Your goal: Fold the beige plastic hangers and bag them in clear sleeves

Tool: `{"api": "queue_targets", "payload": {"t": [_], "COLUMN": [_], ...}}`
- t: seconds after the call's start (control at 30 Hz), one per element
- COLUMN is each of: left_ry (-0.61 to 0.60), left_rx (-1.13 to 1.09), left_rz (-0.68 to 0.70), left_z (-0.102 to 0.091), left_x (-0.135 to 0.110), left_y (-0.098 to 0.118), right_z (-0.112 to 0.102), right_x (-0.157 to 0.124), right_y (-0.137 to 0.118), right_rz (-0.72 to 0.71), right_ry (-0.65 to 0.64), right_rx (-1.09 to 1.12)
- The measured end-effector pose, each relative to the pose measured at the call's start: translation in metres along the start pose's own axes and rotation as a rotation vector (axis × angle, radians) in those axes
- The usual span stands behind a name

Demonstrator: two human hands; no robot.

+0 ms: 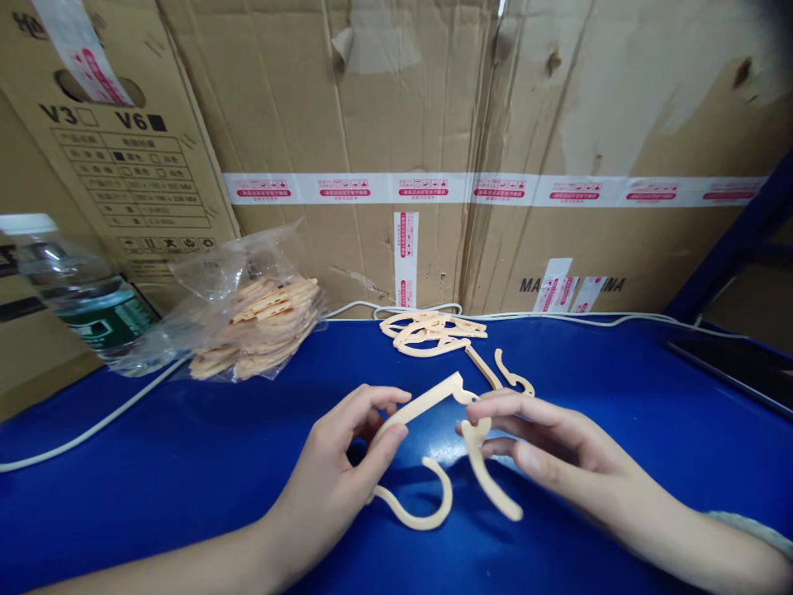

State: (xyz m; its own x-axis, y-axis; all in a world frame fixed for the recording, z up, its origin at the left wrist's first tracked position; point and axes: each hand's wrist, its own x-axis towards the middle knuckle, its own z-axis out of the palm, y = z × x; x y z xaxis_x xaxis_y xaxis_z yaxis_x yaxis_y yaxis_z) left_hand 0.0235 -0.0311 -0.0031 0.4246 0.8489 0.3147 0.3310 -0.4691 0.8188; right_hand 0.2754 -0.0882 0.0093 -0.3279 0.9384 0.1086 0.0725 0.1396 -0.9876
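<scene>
**Holding a straight piece (430,401) and a curved piece (487,482) close together above a blue tabletop (216,463)**

Head view, near part: grasping the straight piece with the left hand (338,454), pinched near one end between thumb and fingers, probably so as to leave the notched far end free and in sight. Gripping the curved piece with the right hand (551,438), by its upper end, between bent fingers; raised off the tabletop, with the lower end slanting down and to the right, tipped that way perhaps to bring the upper end beside the notch. Hard to tell whether touching there, with fingertips in the way. Lower down, showing past the left hand, a pale hook (421,522); with its tail hidden, impossible to tell whether held too or resting on the tabletop.

Same view, farther back: lying beyond both hands, a cluster of pale pieces (421,351), with a narrow strip (481,366) and an S-shaped hook (504,370) just beside; set back likely to leave working room yet stay within reach. To the left, a clear plastic bag (214,268) around a stack of similar pieces (278,310), layered flat presumably because thin. Beside the bag, partly overlapped by it, a bottle (102,306). Behind everything, taped cardboard (372,124), standing like a wall. At the right edge, a dark flat object (737,376), too cut off to name.
</scene>
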Motion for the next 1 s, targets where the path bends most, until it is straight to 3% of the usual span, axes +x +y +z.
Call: {"api": "queue_targets", "payload": {"t": [0.2, 0.33, 0.43, 0.53, 0.77, 0.9, 1.0], "left_ry": [0.005, -0.060, -0.117, -0.144, -0.174, -0.179, -0.107], "left_rx": [0.355, 0.681, 0.806, 0.881, 1.004, 1.057, 1.045], "left_rz": [0.400, 0.609, 0.733, 0.781, 0.826, 0.848, 0.893], "left_z": [0.002, 0.003, 0.004, 0.006, 0.010, 0.009, 0.010], "left_x": [0.002, 0.001, -0.002, -0.004, -0.005, -0.008, -0.010], "left_y": [-0.006, -0.007, -0.004, 0.001, 0.009, 0.012, 0.013], "right_z": [0.010, 0.012, 0.013, 0.016, 0.027, 0.027, 0.026], "right_x": [0.009, 0.010, 0.008, 0.004, 0.000, -0.005, -0.009], "right_y": [0.006, 0.015, 0.019, 0.018, 0.008, 0.008, 0.007], "right_rz": [0.074, 0.186, 0.290, 0.386, 0.492, 0.378, 0.235], "right_ry": [0.049, -0.072, -0.195, -0.276, -0.205, -0.158, -0.129], "right_rx": [0.167, 0.291, 0.335, 0.303, 0.120, -0.109, -0.311]}}
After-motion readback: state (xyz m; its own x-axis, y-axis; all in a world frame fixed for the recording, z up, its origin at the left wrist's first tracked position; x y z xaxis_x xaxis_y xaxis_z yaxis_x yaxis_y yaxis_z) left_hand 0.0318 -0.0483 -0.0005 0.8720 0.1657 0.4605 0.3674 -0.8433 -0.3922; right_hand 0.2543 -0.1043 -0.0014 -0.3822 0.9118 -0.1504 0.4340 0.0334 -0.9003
